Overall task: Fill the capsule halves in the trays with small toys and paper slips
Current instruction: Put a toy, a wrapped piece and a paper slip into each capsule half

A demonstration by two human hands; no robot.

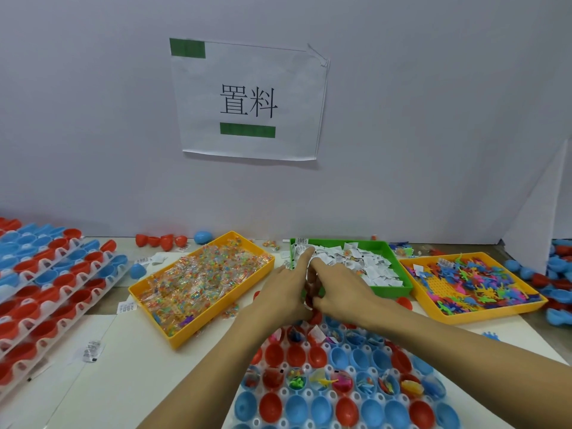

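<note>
Supply trays, three, along the far side of the table: one yellow tray of small toys sealed in clear packets; one green tray of folded white paper slips; one yellow tray of loose coloured plastic figures.

Capsule tray, one, white, nearest the camera, holding red and blue capsule halves. One row across its middle has toys in it, as do several halves at its far edge; the rest are bare.

Stacked capsule trays, count not clear, at left, loaded with red and blue halves. Loose halves lie along the wall and at far right.

Left hand: fingers extended and close together, tips reaching to the near-left corner of the green tray, against a white slip. Whether it grips that slip cannot be told.

Right hand: fingers curled downward beside the left hand, touching it, at the green tray's near edge. What it holds, if anything, is hidden.

Both hands sit just beyond the capsule tray's far edge, forearms crossing over it.

Wall sign, one, white paper with green bars.
</note>
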